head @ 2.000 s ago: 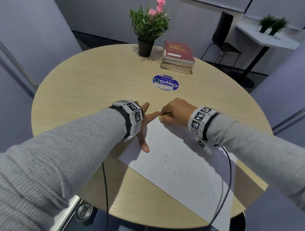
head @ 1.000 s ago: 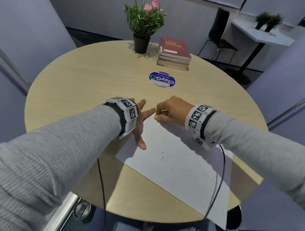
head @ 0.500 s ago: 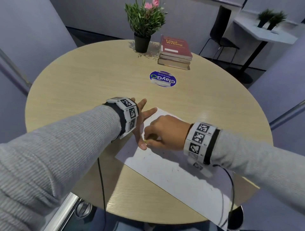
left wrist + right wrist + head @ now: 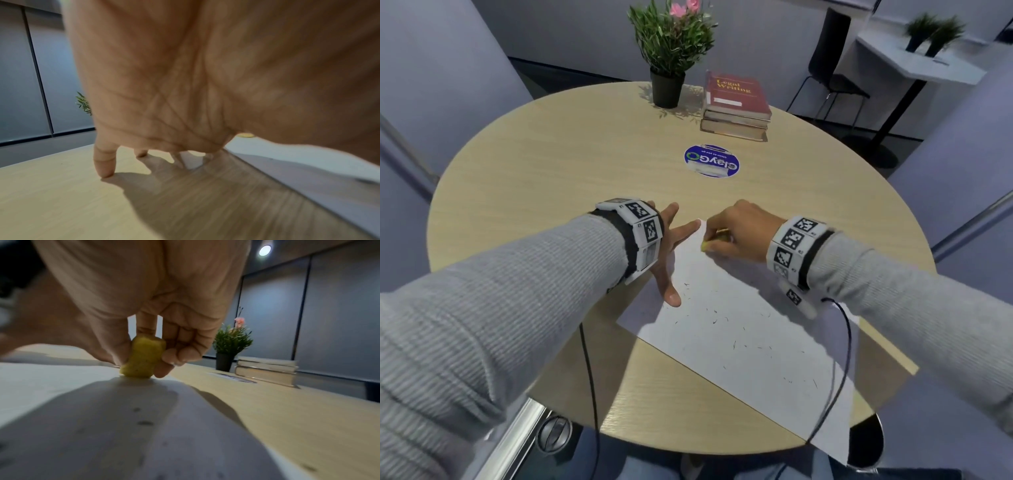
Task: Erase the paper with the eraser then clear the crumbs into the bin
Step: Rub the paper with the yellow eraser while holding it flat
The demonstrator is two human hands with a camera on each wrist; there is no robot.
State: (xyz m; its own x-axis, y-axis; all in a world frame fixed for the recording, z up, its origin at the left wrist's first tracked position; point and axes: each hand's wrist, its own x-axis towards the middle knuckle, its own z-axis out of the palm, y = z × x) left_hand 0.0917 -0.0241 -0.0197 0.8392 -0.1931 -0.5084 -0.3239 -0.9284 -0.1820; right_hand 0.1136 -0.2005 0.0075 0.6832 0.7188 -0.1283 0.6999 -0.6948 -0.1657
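Eraser (image 4: 144, 358) pinched upright on paper (image 4: 739, 329)

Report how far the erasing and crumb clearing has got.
Done: dark crumbs already litter the paper, so some rubbing looks done. In hand: the right hand pinches the yellow eraser with its end on the sheet near the far corner, while the left hand presses spread fingers on the sheet's edge. Left: clearing the crumbs; no bin can be made out in any view.

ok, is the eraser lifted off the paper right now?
No, the right wrist view shows the eraser, pinched by the right hand, with its bottom end touching the paper.
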